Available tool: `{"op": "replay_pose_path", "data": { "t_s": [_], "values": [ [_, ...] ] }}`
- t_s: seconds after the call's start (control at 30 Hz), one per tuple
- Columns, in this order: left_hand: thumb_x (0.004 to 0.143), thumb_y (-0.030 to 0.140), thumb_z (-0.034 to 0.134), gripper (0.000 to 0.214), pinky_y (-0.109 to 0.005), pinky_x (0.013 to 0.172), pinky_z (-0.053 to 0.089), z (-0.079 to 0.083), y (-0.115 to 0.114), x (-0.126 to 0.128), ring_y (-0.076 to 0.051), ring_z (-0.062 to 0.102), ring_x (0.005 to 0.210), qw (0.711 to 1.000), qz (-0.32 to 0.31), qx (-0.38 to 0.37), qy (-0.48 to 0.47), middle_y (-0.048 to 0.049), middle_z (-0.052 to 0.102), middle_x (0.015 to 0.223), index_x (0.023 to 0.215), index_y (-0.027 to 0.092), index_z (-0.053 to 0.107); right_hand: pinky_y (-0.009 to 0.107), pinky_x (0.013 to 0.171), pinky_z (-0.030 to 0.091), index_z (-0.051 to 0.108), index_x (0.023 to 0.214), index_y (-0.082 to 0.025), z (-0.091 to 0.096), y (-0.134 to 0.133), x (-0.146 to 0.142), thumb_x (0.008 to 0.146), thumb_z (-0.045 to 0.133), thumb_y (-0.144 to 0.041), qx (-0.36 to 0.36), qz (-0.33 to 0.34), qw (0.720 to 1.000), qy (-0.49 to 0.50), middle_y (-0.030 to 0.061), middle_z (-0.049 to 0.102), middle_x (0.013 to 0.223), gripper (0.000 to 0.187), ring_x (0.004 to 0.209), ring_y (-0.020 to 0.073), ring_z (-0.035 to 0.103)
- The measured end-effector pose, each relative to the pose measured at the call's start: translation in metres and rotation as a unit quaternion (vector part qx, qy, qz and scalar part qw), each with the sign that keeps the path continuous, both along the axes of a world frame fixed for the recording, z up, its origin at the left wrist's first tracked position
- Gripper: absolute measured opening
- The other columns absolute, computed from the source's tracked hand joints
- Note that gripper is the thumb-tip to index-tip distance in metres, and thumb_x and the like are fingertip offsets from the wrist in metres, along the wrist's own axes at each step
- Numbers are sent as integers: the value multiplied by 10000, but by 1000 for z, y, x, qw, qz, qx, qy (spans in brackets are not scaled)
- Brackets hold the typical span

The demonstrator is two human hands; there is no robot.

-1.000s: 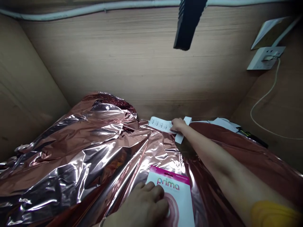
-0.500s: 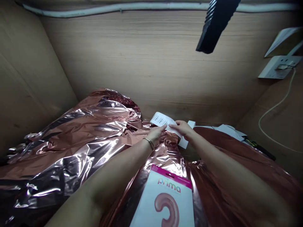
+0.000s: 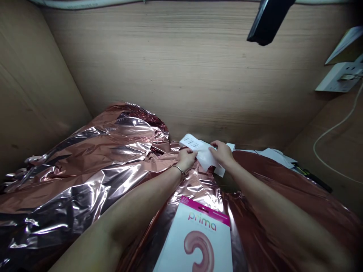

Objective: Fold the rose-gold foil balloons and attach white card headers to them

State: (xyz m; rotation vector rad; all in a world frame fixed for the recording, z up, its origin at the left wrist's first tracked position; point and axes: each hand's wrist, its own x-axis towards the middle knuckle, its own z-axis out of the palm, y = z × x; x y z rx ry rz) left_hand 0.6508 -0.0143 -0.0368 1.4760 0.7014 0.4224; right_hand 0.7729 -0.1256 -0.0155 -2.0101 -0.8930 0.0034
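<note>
A white printed label sheet [image 3: 198, 151], with small barcode-like print toward its far end, is held between the two hands, above the foil. The left grip [image 3: 185, 158] is closed on the sheet's left edge. The right grip [image 3: 222, 154] is pinched on it from the other side, with fingers and thumb together on the paper. The two grips stand close, with only the middle of the sheet between them, and a white end of the paper hangs just below the right grip. A thin bracelet [image 3: 179, 172] circles the left wrist.

Below the grips, a white retail card [image 3: 195, 241] lies on the foil, with a magenta top band, the printed word "prima" and a curved rose-gold figure cut off by the lower edge of the view. To the left of the left grip, crumpled rose-gold foil [image 3: 85, 162] rises in a shiny heap. To the right of the right grip, darker copper foil [image 3: 292, 189] spreads beneath the forearm. Farther right lie loose white papers [image 3: 275, 156] and a slim black-and-yellow tool [image 3: 312, 182], too small to name. Beyond the grips stands a wooden wall panel [image 3: 170, 68]. High to the right are a black ridged bar [image 3: 268, 20] and a white wall socket [image 3: 338, 77], with a white cable [image 3: 334, 136] trailing down from it.
</note>
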Motion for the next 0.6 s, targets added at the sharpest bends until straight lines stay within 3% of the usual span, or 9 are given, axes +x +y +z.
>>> {"op": "replay_pose_path", "data": {
  "t_s": [0.07, 0.13, 0.3, 0.47, 0.6],
  "values": [
    [930, 283, 585, 180, -274, 656, 542, -3, 2, 0, -121, 615, 733, 999, -3, 32, 5, -30, 630, 895, 978, 112, 614, 397, 980, 420, 710, 930, -192, 6, 1, -8, 779, 643, -180, 29, 43, 996, -67, 79, 685, 1075, 166, 1087, 244, 574],
    [928, 287, 589, 180, -275, 658, 540, -5, 3, 1, -120, 613, 727, 998, -10, 67, 4, -25, 630, 876, 952, 111, 617, 371, 1001, 411, 722, 985, -225, 11, 4, -15, 757, 669, -191, 34, 103, 989, -105, 57, 690, 1112, 237, 1115, 234, 575],
    [914, 275, 608, 170, -284, 677, 533, -4, 2, -1, -120, 612, 718, 988, -39, 149, 1, -9, 628, 812, 878, 109, 623, 312, 774, 505, 754, 837, -228, 12, 15, -18, 737, 691, -191, -1, 179, 976, -127, 42, 745, 866, 124, 831, 215, 679],
    [913, 285, 608, 183, -291, 686, 528, 0, 3, -4, -122, 611, 706, 981, -55, 186, 12, -2, 627, 784, 858, 111, 630, 284, 758, 485, 759, 809, -234, 9, 12, -22, 763, 673, -184, -1, 190, 971, -145, 37, 742, 846, 110, 808, 197, 672],
    [923, 306, 593, 202, -297, 693, 533, -3, 1, 1, -131, 617, 732, 980, -61, 186, 31, -10, 631, 819, 888, 111, 630, 275, 740, 486, 741, 783, -207, -1, 16, -22, 793, 650, -185, 25, 129, 983, -129, 31, 732, 812, 95, 792, 186, 666]
  ]
}}
